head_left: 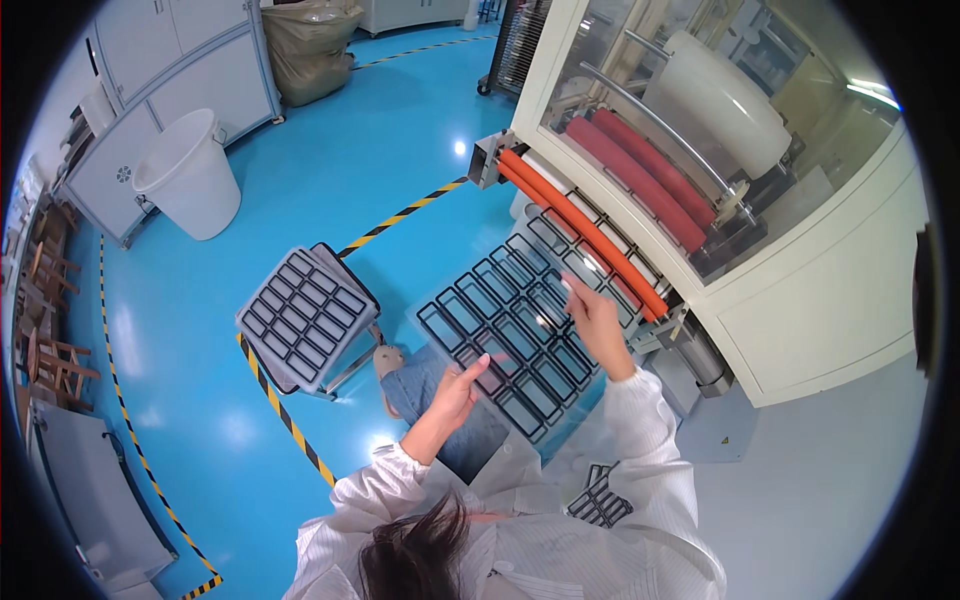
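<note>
Both hands, left hand (458, 385) and right hand (592, 312), grip a clear black-framed sheet (510, 325) beside the orange roller (585, 232).

A clear plastic sheet printed with black rectangular frames (510, 325) lay mid-frame below the cream roller machine (800, 290); a stacked pile of similar sheets (305, 318) sat left, a white plastic bucket (190, 175) upper left.

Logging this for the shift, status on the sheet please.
Both hands, left and right, hold clear grid sheet. Far edge at orange roller. Nothing blocking.
</note>
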Demonstrator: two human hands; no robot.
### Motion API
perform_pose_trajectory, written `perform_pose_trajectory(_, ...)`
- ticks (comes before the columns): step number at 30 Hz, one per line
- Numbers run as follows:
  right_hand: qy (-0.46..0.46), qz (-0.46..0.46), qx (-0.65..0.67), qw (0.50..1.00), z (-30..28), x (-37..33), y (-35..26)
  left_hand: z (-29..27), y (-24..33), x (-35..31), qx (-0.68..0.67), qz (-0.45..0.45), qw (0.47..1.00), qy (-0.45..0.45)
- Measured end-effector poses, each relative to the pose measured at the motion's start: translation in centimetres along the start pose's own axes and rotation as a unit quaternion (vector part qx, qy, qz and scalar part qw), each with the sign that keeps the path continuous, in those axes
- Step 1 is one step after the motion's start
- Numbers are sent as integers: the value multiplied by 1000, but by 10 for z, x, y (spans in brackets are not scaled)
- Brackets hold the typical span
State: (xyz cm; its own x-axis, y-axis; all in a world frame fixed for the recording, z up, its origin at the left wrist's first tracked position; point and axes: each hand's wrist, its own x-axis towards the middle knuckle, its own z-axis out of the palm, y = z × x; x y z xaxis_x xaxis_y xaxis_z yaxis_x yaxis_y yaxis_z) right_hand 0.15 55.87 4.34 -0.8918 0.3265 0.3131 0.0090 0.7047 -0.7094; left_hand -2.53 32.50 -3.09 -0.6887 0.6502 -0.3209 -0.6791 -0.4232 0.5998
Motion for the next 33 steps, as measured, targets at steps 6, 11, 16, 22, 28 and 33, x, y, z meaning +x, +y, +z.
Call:
perform_pose_trajectory(6, 46, -84, -35, 995, 46, 60, 21, 16, 14, -18, 22, 30, 999, -3)
perform_pose_trajectory(11, 63, -154, -77, 983, 66, 71, 16, 11, 16, -25, 37, 47, 998, 21)
perform_pose_trajectory(16, 42, -136, -98, 985, 76, 70, 14, 7, 18, -33, 45, 55, 997, 26)
perform_pose_trajectory(22, 37, -150, -152, 976, 84, 63, 10, 2, 20, -44, 43, 51, 997, 36)
perform_pose_trajectory(28, 13, -169, -197, 966, 98, 64, 13, 0, 26, -54, 39, 48, 997, 44)
perform_pose_trajectory(33, -3, -185, -236, 954, 111, 66, 5, -1, 31, -63, 55, 47, 996, 57)
